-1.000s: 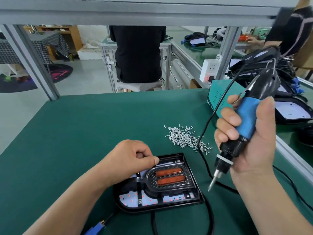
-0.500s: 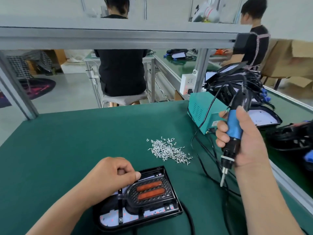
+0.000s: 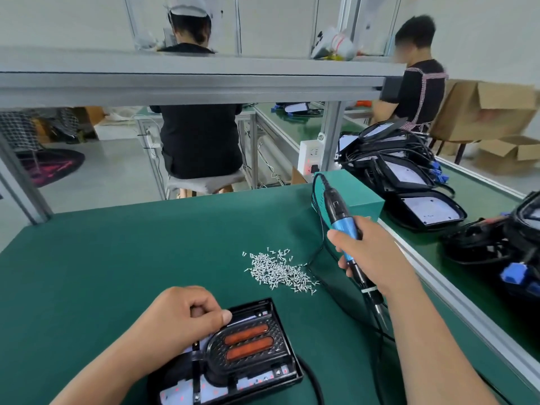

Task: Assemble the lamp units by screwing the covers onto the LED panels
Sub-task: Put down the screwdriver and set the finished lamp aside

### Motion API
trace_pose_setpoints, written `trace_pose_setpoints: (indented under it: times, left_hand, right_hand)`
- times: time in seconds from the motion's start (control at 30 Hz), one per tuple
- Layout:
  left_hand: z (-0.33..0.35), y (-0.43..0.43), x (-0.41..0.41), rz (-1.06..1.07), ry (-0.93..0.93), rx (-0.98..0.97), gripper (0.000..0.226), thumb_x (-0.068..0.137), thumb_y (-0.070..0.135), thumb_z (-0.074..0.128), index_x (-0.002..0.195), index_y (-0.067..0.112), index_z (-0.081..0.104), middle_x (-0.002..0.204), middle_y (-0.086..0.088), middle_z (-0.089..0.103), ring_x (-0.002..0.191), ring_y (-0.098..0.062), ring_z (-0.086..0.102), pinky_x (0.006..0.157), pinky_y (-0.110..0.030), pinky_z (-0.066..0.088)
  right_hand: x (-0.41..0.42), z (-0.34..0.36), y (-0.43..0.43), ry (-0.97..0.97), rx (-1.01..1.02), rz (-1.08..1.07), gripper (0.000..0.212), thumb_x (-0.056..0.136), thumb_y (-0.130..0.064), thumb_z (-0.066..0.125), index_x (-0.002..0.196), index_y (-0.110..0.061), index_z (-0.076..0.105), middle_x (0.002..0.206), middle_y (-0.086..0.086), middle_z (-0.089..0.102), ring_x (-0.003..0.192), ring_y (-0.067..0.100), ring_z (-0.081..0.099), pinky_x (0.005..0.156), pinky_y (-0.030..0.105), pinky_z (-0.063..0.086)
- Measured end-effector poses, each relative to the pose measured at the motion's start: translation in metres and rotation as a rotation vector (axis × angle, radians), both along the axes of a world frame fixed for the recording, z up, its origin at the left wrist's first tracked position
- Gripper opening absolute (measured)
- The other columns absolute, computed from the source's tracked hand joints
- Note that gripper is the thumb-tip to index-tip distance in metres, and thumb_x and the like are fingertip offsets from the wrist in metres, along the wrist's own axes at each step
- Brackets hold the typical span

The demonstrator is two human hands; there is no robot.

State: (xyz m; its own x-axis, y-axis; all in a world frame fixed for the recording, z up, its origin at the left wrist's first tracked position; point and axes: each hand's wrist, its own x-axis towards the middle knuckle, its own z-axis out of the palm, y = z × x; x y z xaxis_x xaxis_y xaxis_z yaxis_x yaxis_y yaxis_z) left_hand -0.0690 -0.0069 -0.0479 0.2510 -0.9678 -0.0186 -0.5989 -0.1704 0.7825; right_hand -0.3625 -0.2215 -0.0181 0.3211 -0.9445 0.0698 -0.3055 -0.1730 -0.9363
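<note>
Blue screwdriver (image 3: 343, 229) in right hand (image 3: 377, 258) slants, tip down.

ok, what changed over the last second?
The right hand, gripping the electric screwdriver throughout, swung it over: the bit pointed down towards the lamp unit, now it slants away from it, right of the screw pile. Nothing taken or released. The left hand stays curled on the cover; unit and pile unmoved.
</note>
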Motion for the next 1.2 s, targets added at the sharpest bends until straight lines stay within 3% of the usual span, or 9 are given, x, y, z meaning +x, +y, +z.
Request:
trace_pose_setpoints:
  times: [0.1, 0.27, 0.57, 0.63, 0.73, 0.83, 0.9, 1.0, 1.2]
  left_hand:
    - [0.000, 0.000, 0.000, 0.004, 0.016, 0.004, 0.032, 0.082, 0.052, 0.084, 0.076, 0.022, 0.074, 0.059, 0.006, 0.045, 0.055, -0.008, 0.038, 0.055, -0.025, 0.033]
    - [0.001, 0.001, 0.001, 0.008, 0.046, 0.003, 0.040, 0.076, 0.062, 0.081, 0.078, 0.022, 0.075, 0.058, 0.006, 0.045, 0.055, -0.008, 0.038, 0.055, -0.025, 0.034]
    - [0.002, 0.002, -0.001, 0.015, 0.028, -0.011, 0.053, 0.068, 0.075, 0.074, 0.077, 0.023, 0.074, 0.058, 0.006, 0.044, 0.055, -0.006, 0.038, 0.058, -0.026, 0.036]
    - [0.004, 0.002, -0.001, -0.016, 0.022, -0.007, 0.052, 0.068, 0.076, 0.075, 0.079, 0.025, 0.077, 0.063, 0.005, 0.051, 0.056, -0.004, 0.042, 0.059, -0.025, 0.039]
    - [0.007, 0.001, -0.001, -0.056, 0.024, 0.021, 0.048, 0.069, 0.077, 0.076, 0.082, 0.030, 0.080, 0.082, 0.005, 0.068, 0.061, -0.002, 0.055, 0.066, -0.024, 0.048]
    - [0.008, 0.000, 0.001, -0.087, -0.011, 0.044, 0.043, 0.072, 0.076, 0.074, 0.088, 0.037, 0.081, 0.090, 0.012, 0.072, 0.074, -0.005, 0.068, 0.075, -0.026, 0.055]
    - [0.007, 0.000, 0.002, -0.097, -0.041, 0.047, 0.042, 0.076, 0.074, 0.073, 0.086, 0.033, 0.081, 0.089, 0.012, 0.071, 0.074, -0.006, 0.068, 0.072, -0.025, 0.053]
    - [0.002, 0.000, 0.001, -0.070, -0.081, 0.020, 0.037, 0.084, 0.063, 0.076, 0.078, 0.026, 0.076, 0.082, 0.007, 0.068, 0.062, -0.003, 0.056, 0.063, -0.021, 0.046]
    - [-0.005, -0.002, 0.002, 0.060, -0.038, -0.052, 0.044, 0.087, 0.065, 0.070, 0.077, 0.022, 0.068, 0.051, 0.009, 0.043, 0.049, -0.006, 0.032, 0.048, -0.018, 0.029]
  right_hand:
    - [0.000, -0.002, -0.003, 0.219, -0.064, -0.013, 0.016, 0.080, -0.042, 0.059, 0.090, -0.030, 0.058, 0.070, -0.005, 0.065, 0.052, 0.010, 0.060, 0.052, 0.032, 0.048]
    - [0.003, -0.010, -0.005, 0.611, -0.252, -0.072, 0.029, 0.090, -0.045, 0.067, 0.086, -0.024, 0.048, 0.082, -0.004, 0.060, 0.074, 0.016, 0.059, 0.062, 0.038, 0.042]
    - [0.009, -0.013, -0.005, 0.769, -0.265, -0.062, 0.040, 0.088, -0.055, 0.073, 0.089, -0.024, 0.048, 0.089, -0.006, 0.059, 0.082, 0.019, 0.060, 0.066, 0.037, 0.044]
    - [0.009, -0.013, -0.005, 0.768, -0.257, -0.060, 0.044, 0.087, -0.058, 0.073, 0.095, -0.021, 0.051, 0.093, -0.006, 0.060, 0.087, 0.021, 0.062, 0.070, 0.038, 0.048]
    - [0.006, -0.010, -0.002, 0.765, -0.295, -0.090, 0.055, 0.090, -0.062, 0.069, 0.124, -0.020, 0.058, 0.109, -0.002, 0.059, 0.104, 0.025, 0.059, 0.080, 0.040, 0.049]
    - [0.006, -0.005, 0.001, 0.678, -0.382, -0.123, 0.057, 0.095, -0.058, 0.065, 0.136, -0.020, 0.059, 0.119, 0.001, 0.058, 0.112, 0.024, 0.057, 0.088, 0.042, 0.052]
    - [0.011, -0.001, 0.008, 0.515, -0.433, -0.115, 0.041, 0.097, -0.052, 0.065, 0.129, -0.027, 0.065, 0.110, -0.009, 0.060, 0.099, 0.014, 0.059, 0.086, 0.039, 0.052]
    - [0.019, 0.007, 0.021, 0.360, -0.476, 0.025, 0.009, 0.096, -0.045, 0.068, 0.101, -0.037, 0.070, 0.092, -0.018, 0.069, 0.086, 0.002, 0.063, 0.075, 0.026, 0.049]
    - [0.035, 0.004, 0.043, 0.355, -0.321, 0.438, 0.012, 0.099, -0.038, 0.065, 0.090, -0.031, 0.069, 0.077, -0.012, 0.069, 0.067, 0.004, 0.058, 0.067, 0.029, 0.049]
